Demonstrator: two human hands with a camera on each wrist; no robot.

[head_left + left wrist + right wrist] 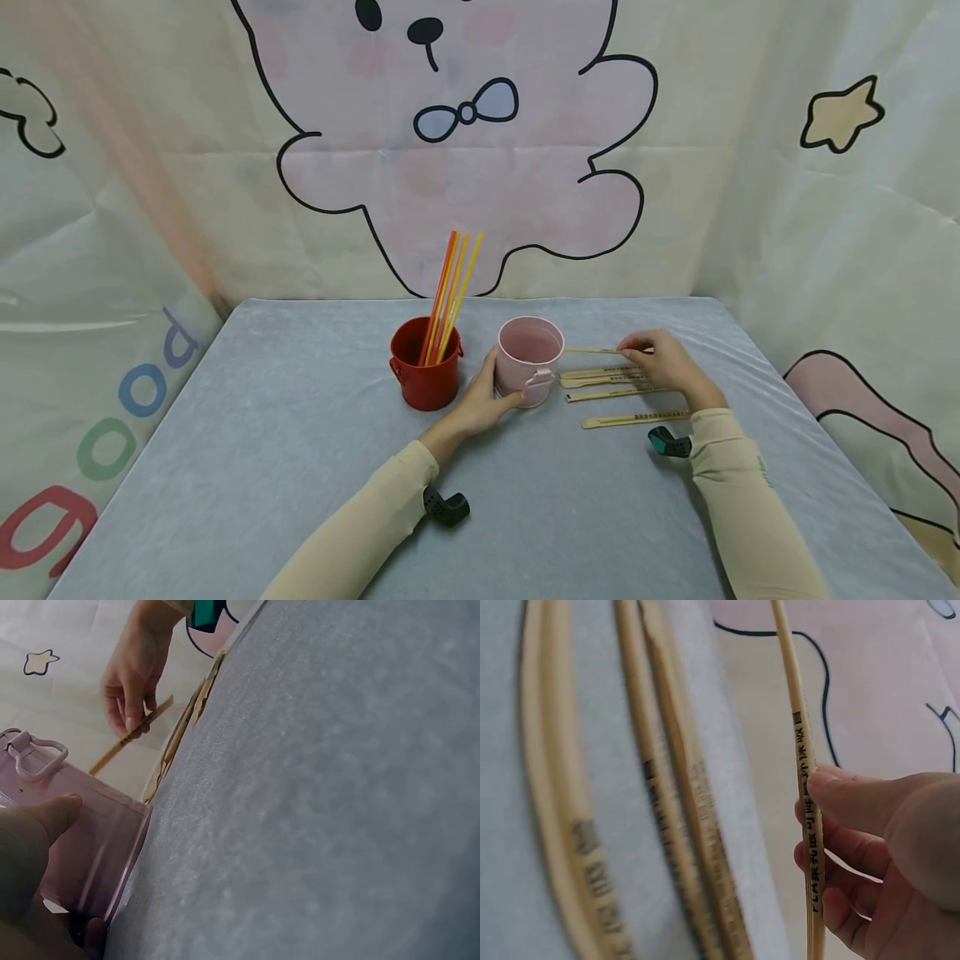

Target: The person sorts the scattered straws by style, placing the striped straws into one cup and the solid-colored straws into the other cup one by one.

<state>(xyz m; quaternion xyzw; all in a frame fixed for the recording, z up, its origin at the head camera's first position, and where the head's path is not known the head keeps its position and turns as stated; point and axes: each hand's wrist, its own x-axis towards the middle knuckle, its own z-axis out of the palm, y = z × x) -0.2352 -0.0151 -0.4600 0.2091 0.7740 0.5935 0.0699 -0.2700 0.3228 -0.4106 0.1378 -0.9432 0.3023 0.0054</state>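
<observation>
Pink bucket (529,360) looks empty, steadied by my left hand (480,406) curled round its wall. Right hand (663,362) pinches one bamboo stick (596,351) just right of the rim; four sticks (611,392) lie beside it. I judge none deposited yet.
</observation>
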